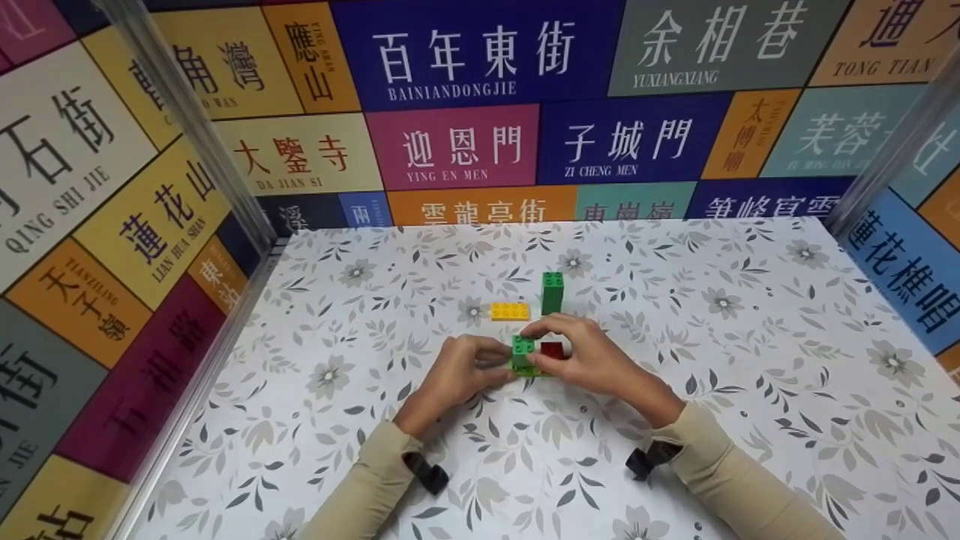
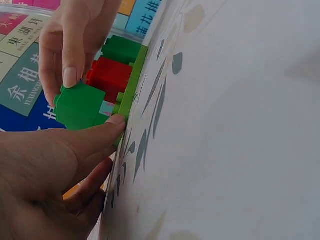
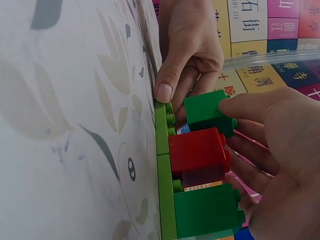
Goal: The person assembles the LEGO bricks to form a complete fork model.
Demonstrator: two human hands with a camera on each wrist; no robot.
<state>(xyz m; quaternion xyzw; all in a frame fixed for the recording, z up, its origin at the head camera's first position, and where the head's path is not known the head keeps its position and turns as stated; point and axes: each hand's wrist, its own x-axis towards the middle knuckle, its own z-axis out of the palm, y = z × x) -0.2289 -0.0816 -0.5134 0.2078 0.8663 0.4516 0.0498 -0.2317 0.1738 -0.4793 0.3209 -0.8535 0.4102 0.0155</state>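
My right hand [image 1: 592, 356] pinches a green toy building brick [image 1: 523, 349] between thumb and fingers. That brick sits slightly tilted above the studs at the left end of a light-green base [image 3: 162, 172], with a gap visible beneath it. My left hand [image 1: 469, 367] holds this end of the base, its thumb [image 2: 117, 121] against the edge. A red brick [image 3: 199, 152] stands on the base beside the pinched one. Past the red brick, another green brick [image 3: 205, 212] stands on the base; the right hand hides it in the head view.
Behind the hands, a tall green brick stack [image 1: 553, 292] stands upright on the floral-patterned tabletop [image 1: 330, 442]. To its left lies a flat yellow brick [image 1: 510, 311]. Panels with colourful lettered signs [image 1: 480, 60] enclose the table at the back and sides.
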